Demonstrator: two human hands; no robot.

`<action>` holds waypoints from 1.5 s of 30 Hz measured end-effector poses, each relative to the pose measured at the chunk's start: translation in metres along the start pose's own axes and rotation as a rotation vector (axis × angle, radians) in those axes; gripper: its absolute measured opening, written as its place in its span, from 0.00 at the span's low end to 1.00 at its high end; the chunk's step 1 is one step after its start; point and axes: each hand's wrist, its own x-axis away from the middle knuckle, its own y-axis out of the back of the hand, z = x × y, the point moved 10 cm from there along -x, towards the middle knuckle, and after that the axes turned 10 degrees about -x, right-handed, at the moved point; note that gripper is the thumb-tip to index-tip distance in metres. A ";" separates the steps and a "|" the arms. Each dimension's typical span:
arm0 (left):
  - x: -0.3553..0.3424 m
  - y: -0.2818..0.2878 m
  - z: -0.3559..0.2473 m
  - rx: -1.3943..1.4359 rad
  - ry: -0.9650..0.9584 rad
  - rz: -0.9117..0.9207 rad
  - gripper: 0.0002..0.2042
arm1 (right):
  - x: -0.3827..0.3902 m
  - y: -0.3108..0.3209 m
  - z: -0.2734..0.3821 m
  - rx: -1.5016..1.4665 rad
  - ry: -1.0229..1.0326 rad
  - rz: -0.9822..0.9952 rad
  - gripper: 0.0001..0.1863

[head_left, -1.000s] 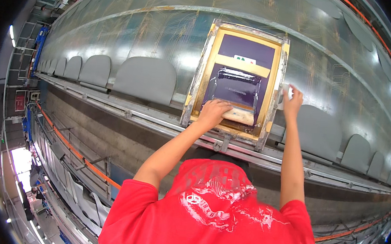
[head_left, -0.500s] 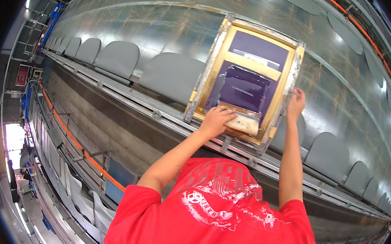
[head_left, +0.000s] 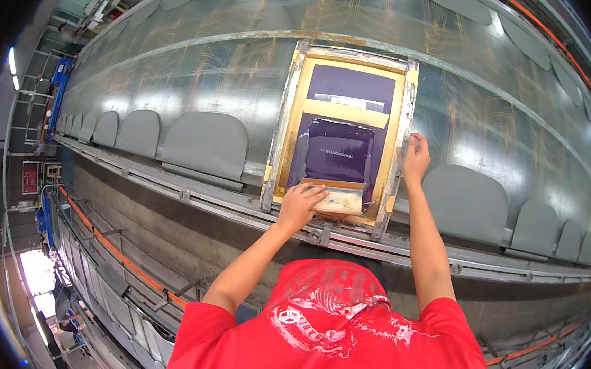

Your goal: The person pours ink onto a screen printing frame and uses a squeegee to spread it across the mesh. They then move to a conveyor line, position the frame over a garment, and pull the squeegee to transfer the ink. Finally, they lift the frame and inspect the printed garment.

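A screen-printing frame [head_left: 281, 124] with a metal rim and yellow-taped edges lies on a long glass table [head_left: 179, 78]. Its mesh [head_left: 343, 153] is dark purple. My left hand [head_left: 301, 204] grips a wooden squeegee [head_left: 339, 202] at the near end of the mesh. My right hand [head_left: 415, 158] rests on the frame's right rail, fingers curled over it. My red shirt [head_left: 339, 340] fills the lower part of the view.
Grey fabric pieces [head_left: 205, 143] lie in a row along the table to the left of the frame, and more [head_left: 464, 201] to its right. A metal rail [head_left: 224, 210] runs along the table's near edge. Below it are shelves with an orange line [head_left: 116, 257].
My left hand has drawn the squeegee toward me to the frame's near end. My right hand stays on the right rail. The view has shifted.
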 end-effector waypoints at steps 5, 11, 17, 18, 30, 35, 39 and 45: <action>0.029 -0.001 -0.003 0.032 -0.083 0.021 0.30 | 0.001 -0.005 -0.012 0.172 -0.136 0.049 0.14; -0.030 -0.013 0.017 -0.112 -0.046 -0.030 0.28 | -0.007 -0.004 0.032 0.722 0.301 0.236 0.20; -0.163 0.015 0.062 0.127 0.017 0.101 0.18 | 0.058 -0.104 0.130 0.529 0.259 0.944 0.33; -0.175 0.017 0.062 0.128 -0.016 0.093 0.18 | 0.059 -0.117 0.112 0.582 0.266 0.961 0.30; -0.053 -0.005 0.025 0.066 -0.008 -0.007 0.19 | 0.159 -0.069 0.085 0.348 0.308 0.998 0.28; -0.047 -0.006 0.025 0.129 -0.024 -0.045 0.22 | 0.000 0.019 -0.009 0.363 0.237 0.136 0.23; -0.038 -0.018 0.016 0.097 0.000 -0.029 0.24 | -0.026 -0.005 -0.089 0.036 -0.272 0.242 0.18; -0.010 -0.016 0.017 0.121 0.039 -0.044 0.28 | -0.036 -0.009 -0.040 0.115 -0.081 0.081 0.15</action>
